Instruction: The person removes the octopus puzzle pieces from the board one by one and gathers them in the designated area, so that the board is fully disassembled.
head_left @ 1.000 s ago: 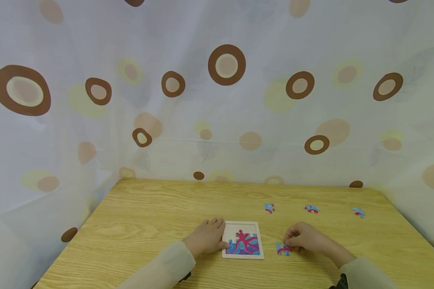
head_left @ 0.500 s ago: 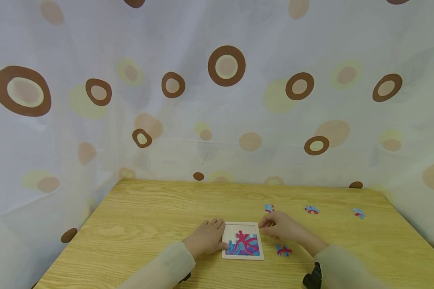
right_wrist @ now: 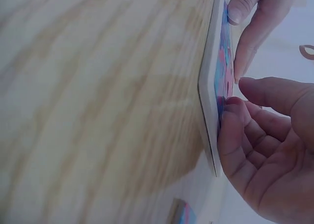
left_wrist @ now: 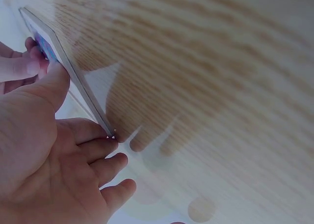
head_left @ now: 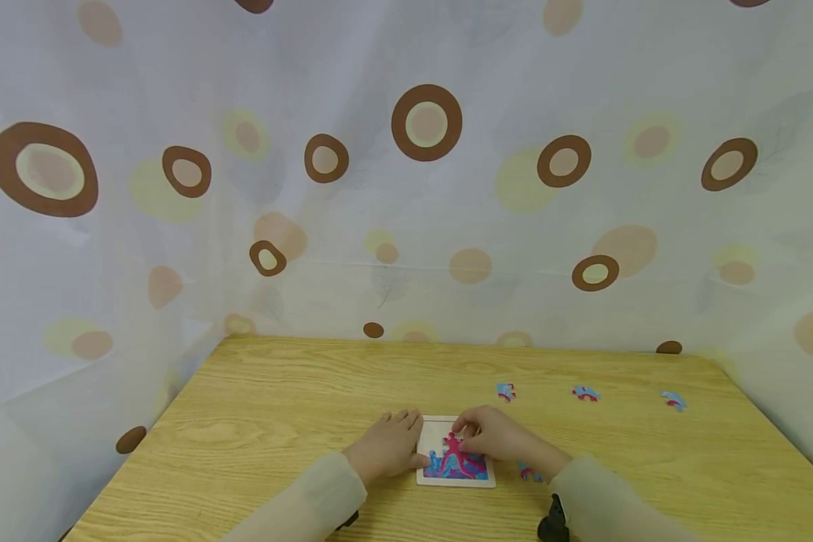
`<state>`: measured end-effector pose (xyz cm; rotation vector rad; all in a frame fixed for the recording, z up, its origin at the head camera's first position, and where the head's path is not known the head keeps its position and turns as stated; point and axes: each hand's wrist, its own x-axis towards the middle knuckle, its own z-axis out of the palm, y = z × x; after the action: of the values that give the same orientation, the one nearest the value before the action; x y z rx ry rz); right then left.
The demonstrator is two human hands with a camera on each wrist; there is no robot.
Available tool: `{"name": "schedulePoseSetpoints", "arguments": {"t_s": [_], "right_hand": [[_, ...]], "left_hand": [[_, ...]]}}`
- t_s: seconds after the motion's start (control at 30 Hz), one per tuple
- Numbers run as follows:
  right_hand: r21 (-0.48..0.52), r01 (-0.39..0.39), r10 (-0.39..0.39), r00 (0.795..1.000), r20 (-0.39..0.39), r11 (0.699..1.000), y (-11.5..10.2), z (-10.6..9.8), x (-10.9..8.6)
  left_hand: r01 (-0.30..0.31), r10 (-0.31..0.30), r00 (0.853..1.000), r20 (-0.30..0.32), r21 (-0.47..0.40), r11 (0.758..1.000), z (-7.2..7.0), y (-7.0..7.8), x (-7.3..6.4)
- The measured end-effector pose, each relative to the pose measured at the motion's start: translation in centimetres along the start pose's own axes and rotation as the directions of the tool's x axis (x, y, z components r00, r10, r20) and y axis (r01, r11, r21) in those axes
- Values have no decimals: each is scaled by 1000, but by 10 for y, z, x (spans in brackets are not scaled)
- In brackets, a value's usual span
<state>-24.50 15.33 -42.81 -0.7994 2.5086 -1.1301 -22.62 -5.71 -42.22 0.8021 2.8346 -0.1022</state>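
Observation:
A white-framed puzzle tray (head_left: 455,484) lies on the wooden table, its lower part filled with pieces that make a pink octopus on blue and purple. My left hand (head_left: 388,444) rests at its left edge, fingers extended and the thumb (left_wrist: 56,81) over the rim onto the picture. My right hand (head_left: 494,434) is over the tray's right side, loosely bent fingers (right_wrist: 233,130) touching the assembled pieces near the octopus head (head_left: 452,438). Thumb and fingertips stand apart, with no loose piece visible between them. The right hand covers part of the picture.
A loose puzzle piece (head_left: 530,472) lies right of the tray, partly hidden by the right wrist. Farther back are a blue and pink piece (head_left: 506,391), another piece (head_left: 586,393) and a third piece (head_left: 674,400). A patterned curtain (head_left: 406,211) hangs behind the table (head_left: 278,391).
My right hand has left the loose piece at the right and moved left, past the tray's edge, onto the assembled picture. The left hand has stayed at the tray.

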Motion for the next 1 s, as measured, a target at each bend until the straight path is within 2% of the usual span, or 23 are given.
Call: {"name": "schedulePoseSetpoints", "arguments": {"t_s": [0.23,0.4,0.77,1.0], "right_hand": [[12,-19,18,1000,10,1000,0,2,2],[18,-26,26,999,-21,999,0,2,2],[134,-57,65,996,-61,989,1,2,1],[108,-92,101,992,-78,990,0,4,2]], "left_hand": [[-4,4,1000,-3,-10,1000,0,0,0],[-5,5,1000,-4,-5,1000,0,0,1],[-2,2,1000,11,-4,1000,-3,1,-1],[2,-2,1000,20,-5,1000,0,0,1]]}}
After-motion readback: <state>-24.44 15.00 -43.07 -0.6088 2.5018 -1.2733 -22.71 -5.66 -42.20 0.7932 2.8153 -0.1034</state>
